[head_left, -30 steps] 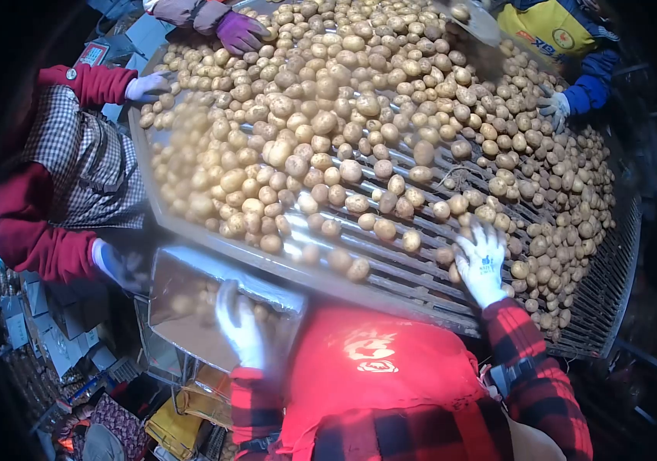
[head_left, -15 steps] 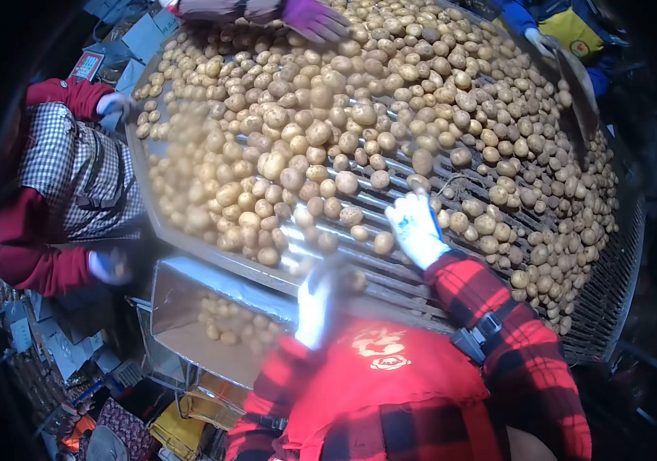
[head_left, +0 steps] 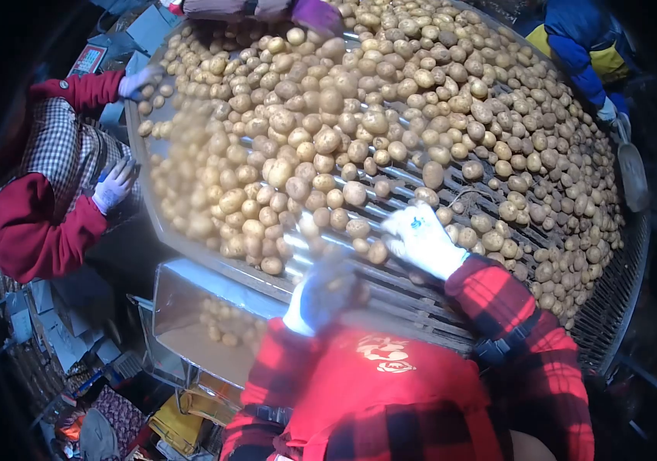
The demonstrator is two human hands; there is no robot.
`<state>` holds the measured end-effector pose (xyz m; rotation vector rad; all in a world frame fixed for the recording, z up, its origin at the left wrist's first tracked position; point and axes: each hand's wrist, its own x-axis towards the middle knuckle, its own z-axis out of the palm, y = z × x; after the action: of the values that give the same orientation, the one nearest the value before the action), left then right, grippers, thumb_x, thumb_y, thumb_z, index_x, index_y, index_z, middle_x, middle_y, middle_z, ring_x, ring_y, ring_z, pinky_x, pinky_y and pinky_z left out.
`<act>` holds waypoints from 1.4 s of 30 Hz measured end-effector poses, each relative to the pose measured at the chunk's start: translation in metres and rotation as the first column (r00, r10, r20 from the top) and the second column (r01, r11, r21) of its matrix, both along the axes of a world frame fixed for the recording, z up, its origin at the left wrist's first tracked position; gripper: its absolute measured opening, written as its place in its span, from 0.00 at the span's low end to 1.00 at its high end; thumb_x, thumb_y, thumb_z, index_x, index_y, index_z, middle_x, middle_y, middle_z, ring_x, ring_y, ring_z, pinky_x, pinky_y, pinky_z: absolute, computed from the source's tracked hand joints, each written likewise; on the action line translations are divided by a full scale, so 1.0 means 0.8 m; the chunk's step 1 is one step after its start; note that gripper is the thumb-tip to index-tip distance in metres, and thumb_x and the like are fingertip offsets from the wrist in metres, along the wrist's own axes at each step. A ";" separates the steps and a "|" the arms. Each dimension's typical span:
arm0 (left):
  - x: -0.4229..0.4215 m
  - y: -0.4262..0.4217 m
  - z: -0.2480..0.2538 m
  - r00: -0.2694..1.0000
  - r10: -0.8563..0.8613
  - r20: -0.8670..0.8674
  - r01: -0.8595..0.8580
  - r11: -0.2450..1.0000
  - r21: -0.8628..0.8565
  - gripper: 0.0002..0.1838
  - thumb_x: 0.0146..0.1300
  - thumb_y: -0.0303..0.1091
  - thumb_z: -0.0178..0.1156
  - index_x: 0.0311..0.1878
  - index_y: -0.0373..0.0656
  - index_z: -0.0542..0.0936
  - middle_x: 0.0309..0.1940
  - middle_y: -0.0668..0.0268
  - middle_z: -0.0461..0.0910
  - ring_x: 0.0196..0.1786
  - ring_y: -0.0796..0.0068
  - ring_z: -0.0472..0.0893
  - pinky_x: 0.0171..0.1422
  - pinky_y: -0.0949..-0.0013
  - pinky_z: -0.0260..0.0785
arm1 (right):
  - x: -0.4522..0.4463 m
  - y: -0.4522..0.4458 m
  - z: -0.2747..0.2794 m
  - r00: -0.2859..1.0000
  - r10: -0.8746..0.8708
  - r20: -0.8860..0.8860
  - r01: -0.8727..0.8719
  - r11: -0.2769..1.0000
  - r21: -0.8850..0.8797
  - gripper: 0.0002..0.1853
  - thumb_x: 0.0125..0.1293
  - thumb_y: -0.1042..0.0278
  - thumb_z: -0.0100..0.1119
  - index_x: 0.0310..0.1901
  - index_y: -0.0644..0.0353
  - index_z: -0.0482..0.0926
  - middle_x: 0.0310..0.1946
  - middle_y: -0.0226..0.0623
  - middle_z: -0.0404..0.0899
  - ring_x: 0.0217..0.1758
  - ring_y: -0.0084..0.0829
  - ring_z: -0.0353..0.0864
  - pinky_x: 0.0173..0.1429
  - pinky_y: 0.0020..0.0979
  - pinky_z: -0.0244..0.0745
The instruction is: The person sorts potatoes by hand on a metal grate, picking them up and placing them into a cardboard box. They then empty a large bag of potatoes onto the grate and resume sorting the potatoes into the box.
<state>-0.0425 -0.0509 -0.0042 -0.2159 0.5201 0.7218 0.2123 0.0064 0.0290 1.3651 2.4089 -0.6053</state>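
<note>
A red apron point(head_left: 409, 380) is at the near edge of the slatted table point(head_left: 224, 265); white print on its front is too small and creased to read. The left hand point(head_left: 322, 292), gloved, is above the table's near edge, badly blurred; I cannot tell whether its fingers are wide or narrow, or whether they hold a potato. The right hand point(head_left: 424, 240), in a white glove, reaches over the table's near slats with fingers bent down beside the potatoes point(head_left: 328, 142); their tips are unclear, so I cannot tell if they grip one. (Its blue print is too small to read, too.) Beside the table's near left edge, a metal bin point(head_left: 190, 346) has more potatoes in it.

The potatoes lie loose across the table, thickest toward its middle and far side, with bare slats nearest the hands. Handling them well, I judge, means curling the fingers round one or two at a time, keeping fingertips out of the slat gaps, and raking gently so the pile doesn't roll over the rim.

Left of the table is a person in a checked apron point(head_left: 105, 180), one hand at its rim. Beyond the table's far left corner stands a red-edged sign point(head_left: 88, 60), its writing illegible. A purple glove point(head_left: 319, 17) is over the table's far side; past its right edge, a person's blue sleeve point(head_left: 576, 67) leads toward a scoop point(head_left: 633, 175).
</note>
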 end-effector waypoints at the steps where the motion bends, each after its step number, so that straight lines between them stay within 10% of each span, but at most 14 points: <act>1: 0.002 0.002 0.005 1.000 0.001 -0.001 -0.001 1.000 -0.007 0.25 0.72 0.25 0.52 0.71 0.43 0.67 0.52 0.65 0.77 0.48 0.76 0.79 0.43 0.76 0.75 | -0.001 0.008 -0.005 0.978 -0.110 -0.177 0.139 0.978 0.157 0.18 0.65 0.63 0.54 0.56 0.55 0.79 0.49 0.37 0.78 0.52 0.42 0.77 0.62 0.52 0.67; 3: 0.018 0.013 0.026 0.974 -0.050 -0.223 0.047 0.999 -0.016 0.24 0.69 0.24 0.54 0.69 0.42 0.69 0.51 0.64 0.77 0.49 0.74 0.80 0.47 0.72 0.78 | -0.019 0.041 -0.002 0.888 -0.086 -0.453 0.345 0.774 0.531 0.15 0.61 0.69 0.60 0.50 0.57 0.79 0.48 0.44 0.81 0.43 0.41 0.79 0.50 0.43 0.73; 6: 0.033 0.017 0.025 0.919 -0.172 -0.355 0.194 0.981 0.026 0.23 0.69 0.24 0.54 0.67 0.41 0.70 0.50 0.65 0.77 0.47 0.74 0.80 0.47 0.71 0.78 | -0.055 0.087 -0.074 0.962 -0.261 0.082 0.183 0.837 0.516 0.19 0.60 0.65 0.59 0.53 0.56 0.81 0.46 0.36 0.79 0.47 0.31 0.79 0.44 0.39 0.73; 10: 0.035 0.021 0.018 0.971 -0.104 -0.215 0.110 0.994 0.016 0.26 0.69 0.26 0.55 0.71 0.42 0.68 0.49 0.68 0.77 0.46 0.76 0.79 0.45 0.76 0.76 | -0.072 0.134 -0.079 0.957 -0.268 0.113 0.195 0.880 0.432 0.08 0.64 0.65 0.55 0.37 0.48 0.85 0.40 0.31 0.84 0.43 0.29 0.84 0.38 0.33 0.75; 12: 0.035 0.035 0.035 0.938 -0.145 -0.314 0.183 0.979 0.095 0.28 0.72 0.35 0.56 0.73 0.43 0.66 0.52 0.67 0.78 0.40 0.76 0.80 0.41 0.78 0.76 | -0.045 0.120 -0.082 0.929 -0.228 -0.292 0.355 0.770 0.530 0.09 0.64 0.67 0.55 0.42 0.53 0.83 0.38 0.37 0.83 0.43 0.36 0.84 0.41 0.39 0.76; 14: 0.039 0.044 0.062 0.994 -0.038 0.106 0.036 0.999 0.026 0.22 0.73 0.35 0.54 0.68 0.42 0.69 0.56 0.66 0.78 0.52 0.76 0.80 0.48 0.65 0.75 | -0.041 0.077 -0.055 0.867 -0.163 -0.471 0.384 0.821 0.423 0.10 0.62 0.65 0.56 0.43 0.57 0.81 0.37 0.40 0.81 0.42 0.41 0.83 0.42 0.43 0.76; 17: 0.043 0.053 0.032 0.933 -0.189 -0.307 0.284 0.910 0.302 0.26 0.76 0.52 0.51 0.69 0.47 0.68 0.57 0.62 0.79 0.48 0.69 0.82 0.41 0.66 0.77 | -0.034 0.036 -0.003 0.706 -0.071 -0.705 0.225 0.966 0.128 0.17 0.59 0.59 0.63 0.45 0.61 0.82 0.39 0.45 0.81 0.43 0.46 0.83 0.46 0.45 0.77; 20: 0.056 0.061 0.040 0.989 0.080 0.120 -0.048 0.967 -0.251 0.20 0.77 0.47 0.50 0.65 0.48 0.72 0.54 0.61 0.82 0.49 0.72 0.85 0.32 0.72 0.72 | -0.010 0.080 0.019 0.485 -0.398 -0.778 0.533 0.840 -0.098 0.25 0.59 0.53 0.67 0.54 0.59 0.82 0.48 0.49 0.82 0.50 0.47 0.82 0.56 0.46 0.75; 22: 0.047 0.054 0.019 1.000 -0.017 -0.005 0.016 0.995 -0.096 0.19 0.77 0.45 0.51 0.64 0.48 0.74 0.52 0.65 0.80 0.50 0.75 0.81 0.33 0.71 0.70 | 0.017 0.139 -0.061 0.705 -0.406 -0.582 0.663 0.669 0.336 0.37 0.60 0.43 0.64 0.68 0.53 0.71 0.67 0.50 0.69 0.74 0.49 0.62 0.75 0.54 0.52; 28: 0.055 0.080 0.048 0.984 0.083 -0.156 -0.059 0.986 0.153 0.18 0.78 0.44 0.48 0.62 0.46 0.74 0.33 0.73 0.72 0.36 0.75 0.71 0.35 0.71 0.69 | -0.060 0.083 -0.102 0.835 -0.363 -0.413 0.519 0.769 0.374 0.38 0.62 0.40 0.58 0.73 0.38 0.63 0.73 0.46 0.60 0.76 0.52 0.57 0.73 0.63 0.50; 30: 0.054 0.086 0.034 0.932 0.061 -0.358 0.070 0.937 0.342 0.18 0.78 0.43 0.47 0.63 0.46 0.74 0.31 0.73 0.70 0.34 0.75 0.70 0.35 0.71 0.69 | -0.065 0.014 -0.091 0.978 -0.091 0.186 -0.046 0.782 0.621 0.35 0.64 0.39 0.49 0.72 0.39 0.68 0.78 0.42 0.54 0.78 0.48 0.56 0.76 0.64 0.46; 35: 0.060 0.078 0.040 0.847 0.027 -0.530 0.348 0.725 0.594 0.16 0.78 0.38 0.48 0.62 0.41 0.72 0.28 0.73 0.66 0.29 0.78 0.67 0.34 0.75 0.67 | -0.004 -0.008 -0.006 0.848 -0.443 -0.291 0.529 0.736 0.422 0.29 0.59 0.57 0.60 0.64 0.47 0.73 0.53 0.40 0.73 0.55 0.42 0.73 0.57 0.49 0.66; 38: 0.072 0.059 0.037 0.865 -0.097 -0.492 0.290 0.897 0.334 0.13 0.75 0.31 0.55 0.59 0.39 0.74 0.34 0.71 0.73 0.35 0.77 0.73 0.39 0.76 0.70 | 0.048 0.031 -0.040 0.669 -0.728 -0.149 0.711 0.567 0.417 0.27 0.59 0.60 0.63 0.62 0.48 0.75 0.50 0.38 0.74 0.49 0.44 0.75 0.52 0.45 0.68; 42: 0.064 0.044 0.025 0.985 -0.077 0.156 0.125 0.936 -0.329 0.11 0.72 0.30 0.61 0.54 0.40 0.78 0.50 0.63 0.82 0.50 0.71 0.81 0.51 0.73 0.76 | 0.067 0.049 -0.055 0.679 -0.669 -0.302 0.734 0.632 0.250 0.25 0.61 0.60 0.64 0.62 0.50 0.77 0.50 0.42 0.77 0.49 0.44 0.80 0.53 0.46 0.74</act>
<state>0.0083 -0.0157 0.0154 -0.5542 0.5139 0.5082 0.2659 0.0453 -0.0153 2.5754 2.0926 -0.4808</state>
